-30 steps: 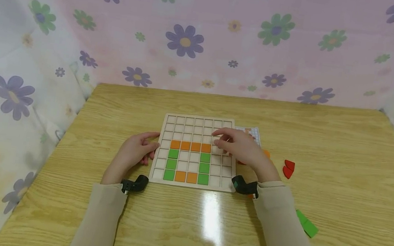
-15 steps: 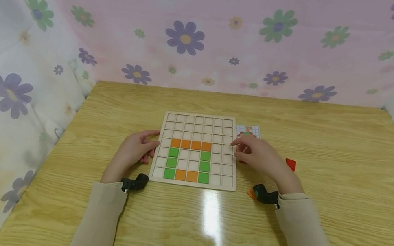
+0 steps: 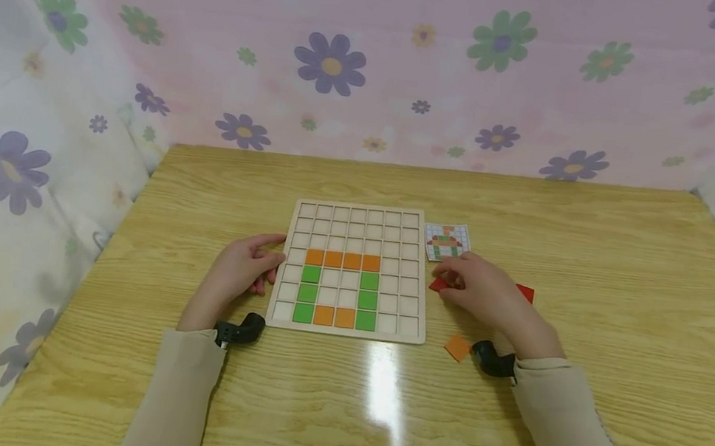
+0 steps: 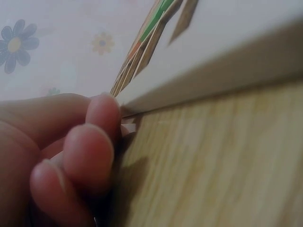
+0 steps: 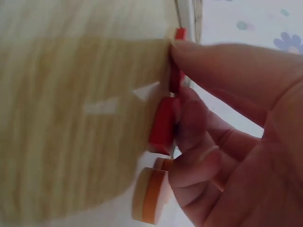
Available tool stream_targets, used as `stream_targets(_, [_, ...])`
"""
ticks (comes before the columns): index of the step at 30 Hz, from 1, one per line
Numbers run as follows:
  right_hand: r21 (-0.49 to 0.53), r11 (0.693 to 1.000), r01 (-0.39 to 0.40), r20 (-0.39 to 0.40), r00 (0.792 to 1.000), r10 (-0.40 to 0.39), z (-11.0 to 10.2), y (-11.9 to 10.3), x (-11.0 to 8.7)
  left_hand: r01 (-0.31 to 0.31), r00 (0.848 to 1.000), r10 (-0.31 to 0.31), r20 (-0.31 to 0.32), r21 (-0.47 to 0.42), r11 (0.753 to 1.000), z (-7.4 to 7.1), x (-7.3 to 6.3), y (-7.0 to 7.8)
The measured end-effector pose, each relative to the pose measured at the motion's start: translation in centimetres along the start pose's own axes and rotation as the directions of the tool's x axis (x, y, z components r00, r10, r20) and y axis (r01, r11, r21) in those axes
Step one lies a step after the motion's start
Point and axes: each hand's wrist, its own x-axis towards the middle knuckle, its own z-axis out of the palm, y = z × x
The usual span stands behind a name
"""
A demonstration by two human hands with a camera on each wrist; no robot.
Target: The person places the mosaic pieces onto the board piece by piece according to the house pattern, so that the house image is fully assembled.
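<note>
A wooden grid board (image 3: 393, 338) lies flat, with orange tiles (image 3: 353, 261) and green tiles (image 3: 367, 300) set in some of its squares. At its left edge rests my left hand (image 3: 234, 267); in the left wrist view, fingertips (image 4: 105, 111) touch the board's side (image 4: 189, 90). My right hand (image 3: 483, 290) is low over the table beside the right edge. Its thumb and index finger pinch a small red piece (image 3: 438, 284), partly covered by the fingers. In the right wrist view, another red piece (image 5: 163, 125) lies just under the curled fingers.
A printed pattern card (image 3: 447, 241) lies right of the board. An orange square tile (image 3: 457, 348) is near the right wrist, and a red piece (image 3: 525, 293) shows behind the hand. Orange rounded pieces (image 5: 154, 196) sit below the fingers in the right wrist view.
My right hand has moved off the board to the right and down onto the red piece, uncovering the card and the orange tile. My left hand stays at the board's edge.
</note>
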Motion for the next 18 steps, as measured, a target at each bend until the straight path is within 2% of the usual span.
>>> stream_targets(6, [0.008,1.0,-0.016,-0.012,1.0,0.016,0.01,-0.01,0.02,-0.01,1.0,0.01,0.008,-0.007,1.0,-0.05,0.09,0.13])
stream_targets(18, [0.049,0.999,-0.015,0.014,1.0,0.014,-0.09,0.07,0.4,-0.002,1.0,0.002,0.002,-0.016,1.0,-0.07,0.01,-0.01])
